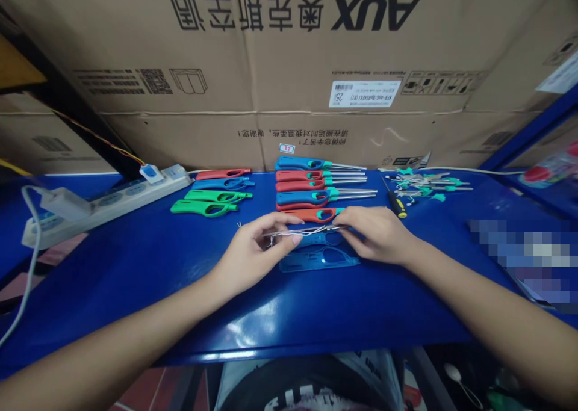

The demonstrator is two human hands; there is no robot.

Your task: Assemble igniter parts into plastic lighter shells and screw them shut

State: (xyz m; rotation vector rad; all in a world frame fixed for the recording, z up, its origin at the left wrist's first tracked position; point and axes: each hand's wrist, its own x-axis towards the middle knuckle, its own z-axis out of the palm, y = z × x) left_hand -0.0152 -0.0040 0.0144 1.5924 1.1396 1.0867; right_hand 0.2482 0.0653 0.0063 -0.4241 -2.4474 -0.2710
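Fingers curled in a pinch, my left hand holds thin white wires above the table. My right hand also pinches at the far end of these wires, beside a slim metal piece. Just below the hands lie two blue plastic handle shells, partly covered by my fingers. Behind them is a column of long-nosed lighters with red or blue handles and metal tubes pointing right. The front red lighter is partly hidden by my right hand.
Green, blue and red handle shells lie to the left, near a white power strip. To the right sit a pile of teal-and-metal lighter parts and a screwdriver. A large cardboard sheet stands behind the blue table.
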